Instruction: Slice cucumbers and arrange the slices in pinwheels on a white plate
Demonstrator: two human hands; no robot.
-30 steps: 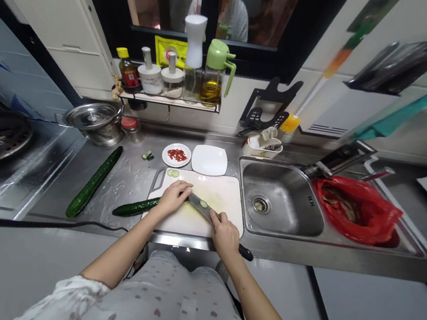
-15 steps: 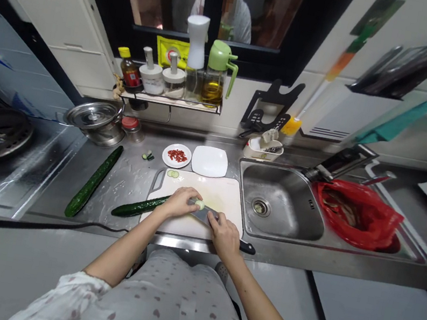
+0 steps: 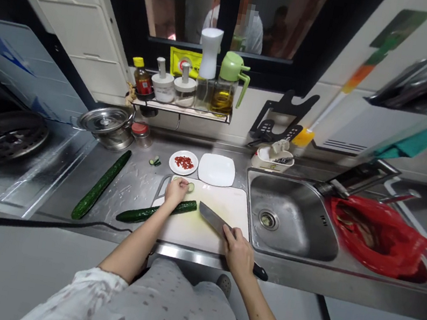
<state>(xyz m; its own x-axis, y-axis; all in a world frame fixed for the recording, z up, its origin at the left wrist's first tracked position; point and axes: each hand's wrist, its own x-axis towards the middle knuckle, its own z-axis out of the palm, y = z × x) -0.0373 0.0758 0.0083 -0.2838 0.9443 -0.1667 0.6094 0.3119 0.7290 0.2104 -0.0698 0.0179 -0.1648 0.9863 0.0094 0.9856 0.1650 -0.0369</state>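
Note:
My left hand (image 3: pixel 176 191) is at the upper left of the white cutting board (image 3: pixel 227 200), fingers pinched together. A pale cucumber slice (image 3: pixel 191 187) shows at its fingertips, and the hand covers the spot where other slices lay. Below this hand a cut cucumber (image 3: pixel 138 215) lies partly on the board, its cut end pointing right; my left forearm crosses over it. My right hand (image 3: pixel 238 250) grips a kitchen knife (image 3: pixel 212 219) by its black handle and the rear of the blade. The blade points up and left, just right of the cucumber's cut end, apart from it.
A whole cucumber (image 3: pixel 101 185) lies on the counter at left. Behind the board stand a small plate of chopped red pieces (image 3: pixel 184 163) and a white square plate (image 3: pixel 216 170). Cucumber scraps (image 3: pixel 155 161) lie nearby. Right are the sink (image 3: pixel 294 217) and a red plastic bag (image 3: pixel 380 237).
My left hand has moved from the knife blade to the board's upper left with a cucumber slice. The knife has drawn off the cucumber, whose cut end now shows. The view has shifted slightly.

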